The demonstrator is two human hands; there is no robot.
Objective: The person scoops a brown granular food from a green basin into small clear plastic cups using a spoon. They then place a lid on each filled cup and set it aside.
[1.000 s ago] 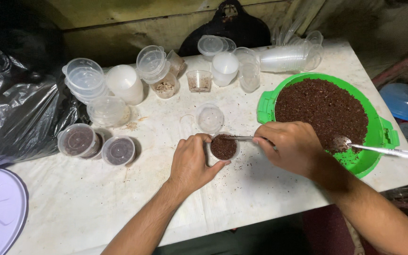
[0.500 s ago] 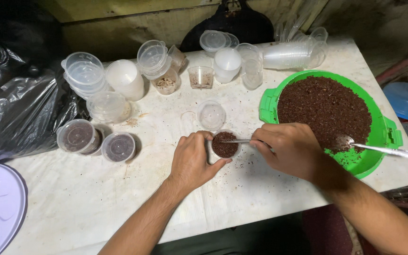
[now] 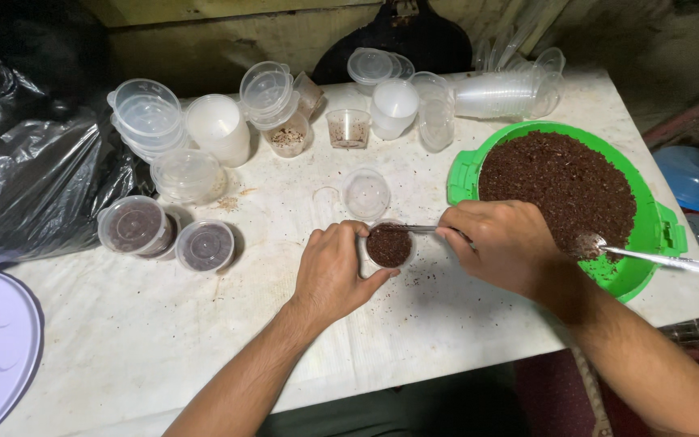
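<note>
My left hand (image 3: 332, 271) wraps around a small clear cup (image 3: 388, 245) filled with dark brown soil, standing on the white table (image 3: 204, 340). My right hand (image 3: 502, 243) grips a metal spoon (image 3: 419, 229) whose tip rests over the cup's rim. A green basin (image 3: 639, 243) heaped with the same brown soil sits just right of my right hand. A second spoon (image 3: 657, 257) lies in the basin with its handle pointing right.
Two lidded cups of soil (image 3: 133, 226) (image 3: 205, 245) stand at the left. An empty cup (image 3: 366, 194) sits behind the filled one. Stacks of clear cups and lids (image 3: 147, 117) (image 3: 503, 95) line the back. A black plastic bag (image 3: 34, 162) lies at the left.
Both hands stay at the cup; the right hand with its spoon has shifted slightly over the rim. The view has tilted a little.
</note>
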